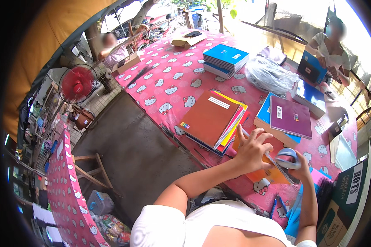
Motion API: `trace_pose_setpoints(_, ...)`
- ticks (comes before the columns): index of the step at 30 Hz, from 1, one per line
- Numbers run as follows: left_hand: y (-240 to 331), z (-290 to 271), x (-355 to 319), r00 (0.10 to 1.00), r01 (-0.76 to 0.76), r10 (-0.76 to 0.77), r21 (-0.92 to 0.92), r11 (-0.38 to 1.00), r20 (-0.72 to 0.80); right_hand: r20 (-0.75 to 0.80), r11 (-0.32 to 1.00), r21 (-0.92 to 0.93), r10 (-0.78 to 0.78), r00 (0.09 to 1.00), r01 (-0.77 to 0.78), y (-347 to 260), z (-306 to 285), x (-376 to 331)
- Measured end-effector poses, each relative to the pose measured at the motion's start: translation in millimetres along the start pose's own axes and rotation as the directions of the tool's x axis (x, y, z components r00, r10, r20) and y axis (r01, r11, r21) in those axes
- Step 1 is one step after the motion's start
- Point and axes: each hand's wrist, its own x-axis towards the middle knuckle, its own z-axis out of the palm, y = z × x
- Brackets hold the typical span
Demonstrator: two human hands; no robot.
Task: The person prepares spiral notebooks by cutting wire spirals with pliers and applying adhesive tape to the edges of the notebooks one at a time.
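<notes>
My left hand (254, 150) lies over an orange spiral notebook (272, 173), its fingers spread and bent, near the coil edge. In my right hand (301, 168) is a rounded blue-and-white handheld tool (287, 155), held just above the notebook's coil; its exact kind I cannot make out. Left of the notebook rises a stack of spiral notebooks with a brown notebook (212, 117) on top and yellow and red ones beneath. Beyond my right hand, a purple notebook (290, 117) rests on a blue-covered pile.
Blue notebooks (226, 57) are stacked farther back, beside a bundle of clear plastic (270, 74). Across the table a person holds a blue notebook (311, 68). A green carton (342, 201) stands at the right. Blue pens (278, 203) lie near me. Leftward is a red fan (77, 83).
</notes>
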Motion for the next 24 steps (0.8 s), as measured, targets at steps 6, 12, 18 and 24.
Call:
trace_pose_setpoints(6,-31,-2,-9,0.996,0.08,-0.081,-0.021,0.997,-0.022,0.047,0.621,0.77,0.18,0.983,-0.151,-34,7,7)
trace_pose_setpoints(12,-35,-3,-3,0.998,0.058,-0.06,-0.103,0.993,-0.016,0.036,0.942,0.334,0.013,0.999,-0.024,-34,5,35)
trace_pose_setpoints(18,-51,-22,-5,0.992,0.025,-0.045,-0.167,0.986,-0.117,0.033,0.757,0.65,-0.105,0.994,0.059,-40,17,62)
trace_pose_setpoints(24,-71,-9,-9,0.97,0.117,-0.19,-0.397,0.91,-0.15,0.038,0.759,0.65,-0.087,0.995,0.042,-55,34,74)
